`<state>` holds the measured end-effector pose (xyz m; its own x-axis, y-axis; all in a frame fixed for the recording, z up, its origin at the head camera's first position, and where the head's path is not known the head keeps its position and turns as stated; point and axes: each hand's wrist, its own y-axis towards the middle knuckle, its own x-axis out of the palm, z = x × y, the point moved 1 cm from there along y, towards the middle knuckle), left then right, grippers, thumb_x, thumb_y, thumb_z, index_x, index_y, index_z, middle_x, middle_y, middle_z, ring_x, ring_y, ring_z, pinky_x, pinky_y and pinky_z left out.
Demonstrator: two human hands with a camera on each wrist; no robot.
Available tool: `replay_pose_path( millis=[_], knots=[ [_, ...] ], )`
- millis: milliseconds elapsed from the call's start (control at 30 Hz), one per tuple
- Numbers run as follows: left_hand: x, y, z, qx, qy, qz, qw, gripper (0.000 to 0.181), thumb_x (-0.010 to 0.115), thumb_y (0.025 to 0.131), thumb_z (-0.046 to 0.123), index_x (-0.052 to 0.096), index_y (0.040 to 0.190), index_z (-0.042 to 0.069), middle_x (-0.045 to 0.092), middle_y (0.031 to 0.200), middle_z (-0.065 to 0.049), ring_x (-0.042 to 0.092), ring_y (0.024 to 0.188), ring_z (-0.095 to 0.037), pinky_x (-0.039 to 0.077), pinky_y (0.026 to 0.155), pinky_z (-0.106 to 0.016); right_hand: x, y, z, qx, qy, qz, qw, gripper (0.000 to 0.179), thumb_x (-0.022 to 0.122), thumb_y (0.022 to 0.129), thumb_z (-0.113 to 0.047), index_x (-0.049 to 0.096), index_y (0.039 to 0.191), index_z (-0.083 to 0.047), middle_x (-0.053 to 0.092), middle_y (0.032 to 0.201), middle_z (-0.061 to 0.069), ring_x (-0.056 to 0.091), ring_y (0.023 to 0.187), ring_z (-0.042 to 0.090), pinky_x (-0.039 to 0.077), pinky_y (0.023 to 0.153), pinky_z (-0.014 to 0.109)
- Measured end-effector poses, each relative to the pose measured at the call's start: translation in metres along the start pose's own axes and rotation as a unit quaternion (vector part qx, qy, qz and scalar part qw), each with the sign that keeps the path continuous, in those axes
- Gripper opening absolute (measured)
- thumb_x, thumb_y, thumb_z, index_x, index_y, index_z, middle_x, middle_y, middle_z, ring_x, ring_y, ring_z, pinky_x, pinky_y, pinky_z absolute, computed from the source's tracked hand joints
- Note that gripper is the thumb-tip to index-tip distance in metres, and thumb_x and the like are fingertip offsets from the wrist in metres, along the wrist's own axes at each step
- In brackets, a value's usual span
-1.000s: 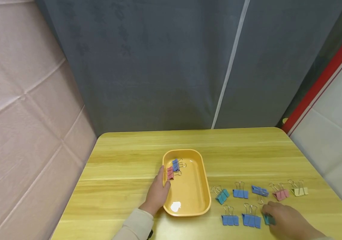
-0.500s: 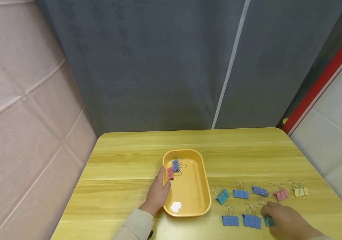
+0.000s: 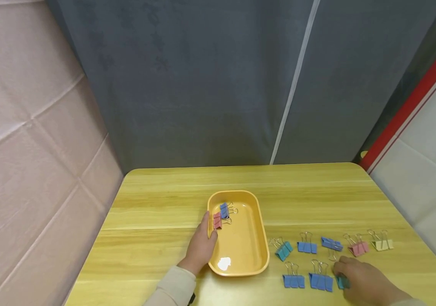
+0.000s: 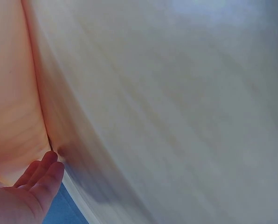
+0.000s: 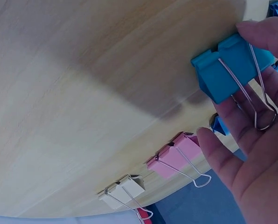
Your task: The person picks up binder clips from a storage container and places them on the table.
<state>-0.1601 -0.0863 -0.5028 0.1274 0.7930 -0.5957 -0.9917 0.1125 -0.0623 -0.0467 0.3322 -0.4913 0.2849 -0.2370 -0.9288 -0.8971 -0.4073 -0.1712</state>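
In the head view my left hand (image 3: 199, 248) holds the left side of a yellow tray (image 3: 265, 255), thumb over the rim and fingers along the outer wall. The left wrist view shows fingertips (image 4: 55, 172) against that wall. Inside the tray lie a blue binder clip (image 3: 223, 210) and a pink one, both near its left side. My right hand (image 3: 363, 278) grips a teal binder clip (image 5: 232, 70) between thumb and fingers, close over the table. The hand partly hides this clip in the head view.
Around the right hand lie blue binder clips (image 3: 320, 281), another teal clip (image 3: 284, 250), a pink clip (image 3: 358, 248) and a cream clip (image 3: 382, 244). The wooden table (image 3: 156, 238) meets a dark curtain (image 3: 187, 85) at the back. Pale cloth (image 3: 30, 170) hangs on the left.
Almost nothing differs. My right hand stays at the teal binder clip with barely any shift, and the left hand and tray have not moved.
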Motion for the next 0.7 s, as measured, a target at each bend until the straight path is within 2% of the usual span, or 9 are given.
replay_pose_path(
  millis=[167, 400, 533, 600, 700],
  knots=[
    [0.0, 0.001, -0.001, 0.006, 0.003, 0.002, 1.0, 0.063, 0.049, 0.099, 0.02, 0.02, 0.154, 0.009, 0.032, 0.153, -0.02, 0.033, 0.137, -0.041, 0.028, 0.114, -0.054, -0.003, 0.0, -0.002, 0.012, -0.002, -0.003, 0.9999, 0.035, 0.073, 0.062, -0.009, 0.064, 0.093, -0.022, 0.048, 0.086, -0.018, 0.041, 0.067, -0.003, 0.045, 0.053, 0.021],
    [0.0, 0.001, -0.001, -0.004, 0.002, 0.0, 1.0, 0.064, 0.048, 0.1, 0.023, 0.019, 0.155, 0.012, 0.032, 0.153, -0.019, 0.034, 0.137, -0.041, 0.029, 0.113, -0.054, -0.01, 0.0, -0.008, 0.037, 0.013, -0.005, 0.9992, 0.034, 0.072, 0.065, -0.011, 0.064, 0.096, -0.022, 0.05, 0.092, -0.013, 0.041, 0.068, -0.001, 0.045, 0.055, 0.021],
    [-0.001, 0.001, -0.001, -0.004, 0.0, -0.001, 1.0, 0.064, 0.048, 0.1, 0.024, 0.019, 0.155, 0.013, 0.032, 0.153, -0.019, 0.034, 0.137, -0.041, 0.029, 0.113, -0.054, -0.013, 0.001, -0.011, 0.023, 0.01, 0.007, 0.9997, 0.033, 0.074, 0.066, -0.013, 0.063, 0.096, -0.021, 0.049, 0.093, -0.012, 0.041, 0.069, -0.002, 0.045, 0.055, 0.02],
    [-0.001, 0.001, -0.001, -0.002, -0.002, -0.001, 1.0, 0.064, 0.048, 0.1, 0.024, 0.019, 0.155, 0.013, 0.032, 0.153, -0.019, 0.034, 0.137, -0.041, 0.029, 0.113, -0.054, -0.015, 0.002, -0.011, 0.002, -0.008, 0.021, 0.9997, 0.034, 0.078, 0.065, -0.015, 0.063, 0.096, -0.018, 0.052, 0.095, -0.009, 0.044, 0.069, -0.002, 0.047, 0.055, 0.021],
    [0.0, 0.001, -0.001, 0.001, -0.003, 0.0, 1.0, 0.064, 0.048, 0.1, 0.023, 0.019, 0.155, 0.012, 0.032, 0.153, -0.019, 0.034, 0.137, -0.041, 0.029, 0.113, -0.054, -0.018, 0.004, -0.012, -0.021, -0.05, 0.055, 0.997, 0.042, 0.083, 0.062, -0.02, 0.066, 0.099, -0.013, 0.06, 0.101, -0.001, 0.057, 0.075, 0.008, 0.054, 0.059, 0.027]
  ],
)
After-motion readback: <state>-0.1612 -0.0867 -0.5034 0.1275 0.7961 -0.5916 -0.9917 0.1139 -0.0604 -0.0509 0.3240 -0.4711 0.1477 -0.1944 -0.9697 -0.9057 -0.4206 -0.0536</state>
